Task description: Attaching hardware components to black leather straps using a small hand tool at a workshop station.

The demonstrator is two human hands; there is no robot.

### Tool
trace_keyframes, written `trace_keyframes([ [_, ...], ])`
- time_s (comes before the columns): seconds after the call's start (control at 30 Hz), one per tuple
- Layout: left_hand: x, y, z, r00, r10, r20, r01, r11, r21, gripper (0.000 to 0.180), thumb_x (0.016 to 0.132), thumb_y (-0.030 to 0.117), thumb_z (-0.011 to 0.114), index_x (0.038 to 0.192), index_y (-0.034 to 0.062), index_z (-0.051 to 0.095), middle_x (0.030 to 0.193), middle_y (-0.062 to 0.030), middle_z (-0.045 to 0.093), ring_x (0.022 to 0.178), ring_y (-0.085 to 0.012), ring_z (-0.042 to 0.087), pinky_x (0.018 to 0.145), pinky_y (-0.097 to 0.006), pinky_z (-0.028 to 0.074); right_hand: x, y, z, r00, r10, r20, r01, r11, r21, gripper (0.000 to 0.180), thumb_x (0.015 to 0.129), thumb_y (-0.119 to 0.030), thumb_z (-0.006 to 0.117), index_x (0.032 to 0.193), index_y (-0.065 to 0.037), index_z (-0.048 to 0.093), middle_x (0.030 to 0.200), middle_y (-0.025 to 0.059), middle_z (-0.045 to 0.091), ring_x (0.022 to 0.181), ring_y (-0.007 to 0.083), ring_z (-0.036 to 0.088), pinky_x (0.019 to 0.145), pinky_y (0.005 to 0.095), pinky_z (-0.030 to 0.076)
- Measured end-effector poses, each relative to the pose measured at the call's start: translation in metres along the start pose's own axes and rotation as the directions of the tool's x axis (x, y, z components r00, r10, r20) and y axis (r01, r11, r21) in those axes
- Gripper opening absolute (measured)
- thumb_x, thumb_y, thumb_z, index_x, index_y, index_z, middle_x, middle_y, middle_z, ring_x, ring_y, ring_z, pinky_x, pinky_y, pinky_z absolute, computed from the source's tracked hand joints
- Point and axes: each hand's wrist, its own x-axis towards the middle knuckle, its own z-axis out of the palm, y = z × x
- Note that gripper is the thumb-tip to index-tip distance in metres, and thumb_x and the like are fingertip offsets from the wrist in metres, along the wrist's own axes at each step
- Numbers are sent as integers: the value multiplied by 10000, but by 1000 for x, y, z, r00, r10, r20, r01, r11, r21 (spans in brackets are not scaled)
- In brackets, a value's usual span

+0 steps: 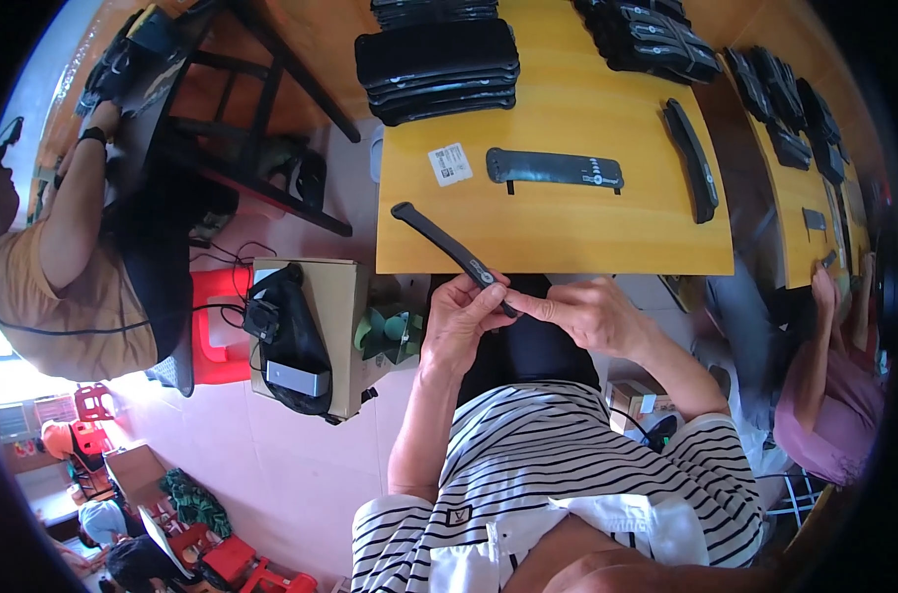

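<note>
My left hand (461,314) and my right hand (579,311) meet just below the near edge of a yellow wooden table (558,232). Together they pinch the near end of a long black strap-like piece (441,240), whose far end lies slanted up to the left over the table edge. Another flat black strap (554,168) lies across the middle of the table. A third black piece (692,158) lies at the right side. A small white label (450,164) sits to the left of the middle strap.
Stacks of black pieces (439,69) stand at the far side, with another stack (652,35) to the right. A person in an orange shirt (69,287) sits left, another person (829,395) right. A cardboard box with a black device (296,331) stands on the floor.
</note>
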Motion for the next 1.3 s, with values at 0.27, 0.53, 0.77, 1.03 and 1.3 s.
trace_keyframes([
  [0.27, 3, -4, 12, 972, 192, -138, -183, 980, 77, 152, 840, 87, 614, 952, -12, 585, 850, -74, 631, 756, -135, 633, 668, -248, 559, -5, -22, 29, 746, 629, 221, -445, 223, 867, 385, 891, -29, 484, 1253, -154, 515, 574, 6, 501, 476, 36, 420, 404, 186, 356],
  [0.53, 4, 3, 16, 981, 169, -100, -173, 984, -33, 237, 848, 53, 586, 1067, -30, 546, 915, -96, 625, 828, -149, 626, 723, -267, 556, 1, -15, 28, 889, 439, -134, -256, 716, 649, 409, 865, 21, 497, 1238, -144, 532, 603, 6, 495, 508, 79, 449, 441, 223, 385],
  [0.77, 0, 1, 10, 987, 153, -45, -156, 986, -65, 269, 855, 51, 567, 1106, -37, 531, 966, -108, 613, 886, -155, 614, 756, -290, 554, 1, -16, 22, 926, 340, -167, -268, 899, 346, 513, 761, 73, 549, 1223, -150, 545, 635, 73, 526, 509, 171, 494, 475, 282, 421],
  [1.03, 2, 2, -8, 989, -61, 136, 85, 979, -184, 243, 866, 56, 552, 1082, -54, 542, 975, -126, 613, 859, -187, 635, 754, -288, 562, -1, -3, 12, 985, 168, -27, -155, 954, 256, 576, 715, 72, 557, 1238, -168, 533, 602, 66, 505, 505, 195, 514, 469, 316, 430],
  [1.3, 3, 1, 10, 990, 134, -38, -134, 991, 0, 246, 826, 43, 613, 1054, -32, 559, 925, -90, 618, 835, -146, 621, 749, -276, 547, 4, -21, 18, 721, 611, 326, -513, 155, 844, 381, 894, -12, 446, 1251, -123, 518, 555, 2, 499, 476, 80, 470, 424, 209, 376],
])
